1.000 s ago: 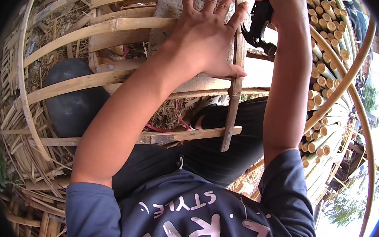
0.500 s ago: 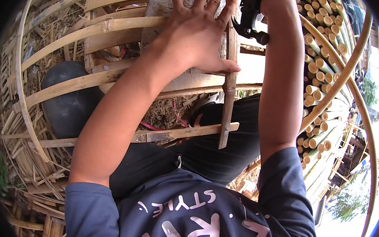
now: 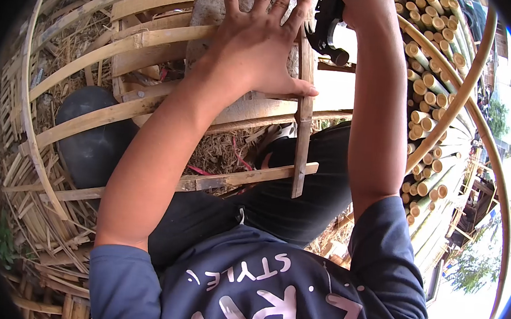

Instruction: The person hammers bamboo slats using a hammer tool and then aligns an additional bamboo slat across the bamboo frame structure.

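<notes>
Spread wide, the left hand (image 3: 256, 54) presses on the bamboo frame (image 3: 205, 182) beside its crossing strip (image 3: 303, 121); the right hand (image 3: 354, 5) grips a black tool (image 3: 327, 24) just beside that strip.

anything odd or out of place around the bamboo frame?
Nothing obviously broken or spilled on the visible bamboo frame. Slightly untidy: a pink strip lies in the straw, its colour unlike the surroundings. The frame's far edge is out of view.
</notes>
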Demonstrator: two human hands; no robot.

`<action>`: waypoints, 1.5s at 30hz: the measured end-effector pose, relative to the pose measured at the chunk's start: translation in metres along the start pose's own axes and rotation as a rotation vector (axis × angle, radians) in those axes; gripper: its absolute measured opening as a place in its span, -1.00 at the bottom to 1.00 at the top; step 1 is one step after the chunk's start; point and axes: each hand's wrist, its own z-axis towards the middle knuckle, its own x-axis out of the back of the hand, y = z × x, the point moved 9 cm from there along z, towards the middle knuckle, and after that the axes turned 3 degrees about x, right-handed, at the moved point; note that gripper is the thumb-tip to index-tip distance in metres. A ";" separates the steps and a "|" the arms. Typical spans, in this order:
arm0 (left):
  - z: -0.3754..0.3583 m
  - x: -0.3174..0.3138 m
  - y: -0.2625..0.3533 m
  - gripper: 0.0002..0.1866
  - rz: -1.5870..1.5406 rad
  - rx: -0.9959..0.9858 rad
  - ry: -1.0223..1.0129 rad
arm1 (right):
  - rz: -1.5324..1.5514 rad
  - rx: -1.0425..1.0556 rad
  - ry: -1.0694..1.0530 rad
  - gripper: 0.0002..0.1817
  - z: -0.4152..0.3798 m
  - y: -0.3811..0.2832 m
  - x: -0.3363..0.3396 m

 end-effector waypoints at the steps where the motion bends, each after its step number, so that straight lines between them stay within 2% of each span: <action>1: -0.001 0.005 0.001 0.38 -0.003 0.000 -0.020 | 0.036 0.009 -0.012 -0.71 0.000 -0.001 0.000; 2: -0.004 0.010 0.000 0.38 -0.027 -0.007 -0.060 | 0.009 0.060 -0.041 -0.70 -0.004 -0.009 0.003; 4: 0.001 0.004 -0.003 0.38 0.053 -0.017 0.079 | 0.106 -0.049 -0.033 -0.71 0.003 0.004 0.012; 5: 0.011 -0.028 -0.007 0.38 0.156 -0.020 0.258 | 0.130 -0.043 -0.033 -0.71 0.001 0.004 0.013; 7: 0.009 -0.009 -0.003 0.39 0.193 -0.011 0.314 | 0.180 -0.032 -0.030 -0.72 -0.002 0.003 0.013; 8: 0.007 -0.011 -0.002 0.40 0.129 0.005 0.191 | 0.196 -0.050 -0.030 -0.72 -0.002 0.006 0.015; 10: 0.004 -0.008 -0.002 0.43 0.036 0.016 0.095 | 0.230 -0.088 -0.035 -0.72 0.001 0.014 0.018; 14: 0.009 -0.028 -0.006 0.48 -0.024 0.015 0.137 | 0.329 -0.206 -0.055 -0.72 -0.003 0.030 0.023; 18: 0.011 -0.026 -0.006 0.50 -0.016 0.013 0.117 | 0.342 -0.211 -0.043 -0.73 -0.008 0.047 0.036; 19: 0.011 -0.027 -0.006 0.52 -0.004 0.020 0.097 | 0.371 -0.206 -0.008 -0.78 -0.011 0.050 0.042; 22: 0.011 -0.027 -0.006 0.53 0.010 0.023 0.094 | 0.518 -0.166 0.037 -0.70 -0.026 0.065 0.071; 24: 0.012 -0.027 -0.005 0.54 0.000 0.018 0.099 | 0.596 -0.214 0.103 -0.73 -0.041 0.077 0.090; 26: 0.011 -0.028 -0.006 0.54 -0.013 0.000 0.118 | 0.710 -0.233 0.131 -0.66 -0.050 0.100 0.109; 31: 0.012 -0.031 -0.006 0.52 0.003 -0.006 0.140 | 1.003 -0.373 0.367 -0.77 -0.059 0.173 0.137; 32: 0.011 -0.031 -0.006 0.53 0.005 0.001 0.132 | 0.976 -0.395 0.481 -0.81 -0.061 0.185 0.146; 35: 0.010 -0.031 -0.004 0.50 0.022 -0.012 0.142 | 0.953 -0.378 0.638 -0.83 -0.060 0.212 0.164; 38: 0.009 -0.029 -0.002 0.45 0.040 -0.042 0.151 | 0.819 -0.357 0.728 -0.80 -0.062 0.226 0.165; 39: 0.009 -0.028 -0.001 0.41 0.049 -0.035 0.142 | 0.827 -0.317 0.719 -0.88 -0.060 0.225 0.162; 45: 0.011 -0.030 -0.001 0.31 0.051 -0.020 0.119 | 0.749 -0.230 0.709 -0.86 -0.065 0.217 0.143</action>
